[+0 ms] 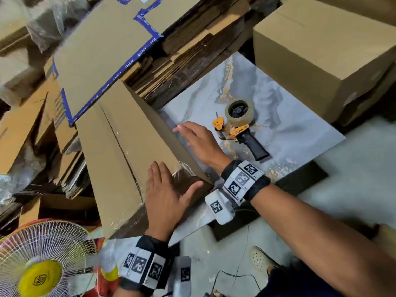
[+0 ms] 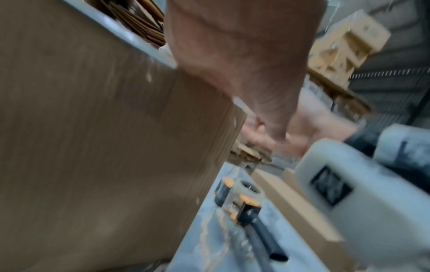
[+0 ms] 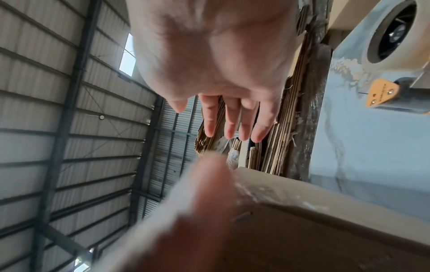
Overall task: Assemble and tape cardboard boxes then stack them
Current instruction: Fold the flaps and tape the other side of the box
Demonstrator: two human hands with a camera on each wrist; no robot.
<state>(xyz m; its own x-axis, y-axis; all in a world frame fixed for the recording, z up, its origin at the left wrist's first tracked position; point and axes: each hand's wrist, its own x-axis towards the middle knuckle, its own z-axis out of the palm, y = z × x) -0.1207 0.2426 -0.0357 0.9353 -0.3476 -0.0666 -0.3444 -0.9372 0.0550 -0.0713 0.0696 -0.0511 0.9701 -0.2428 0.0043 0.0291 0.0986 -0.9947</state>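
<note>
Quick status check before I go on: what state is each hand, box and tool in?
Tilted brown cardboard box: top seam taped shut, held by both hands.
Left hand: open, flat on its near corner.
Right hand: open, against its side.
Orange-and-black tape dispenser: lying idle on marble tabletop.
Large brown cardboard box: closed.

Plain brown box [image 1: 120, 146], grey marbled table [image 1: 289, 129] with gold veins, orange-and-black tape gun [image 1: 240, 127], blue-printed tape edging a flat cardboard sheet [image 1: 96, 54].

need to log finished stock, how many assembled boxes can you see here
2. One box lies under both hands at the slab's left edge; another box stands at the slab's far right corner. More may be hidden off frame or among the flat cardboard.
</note>
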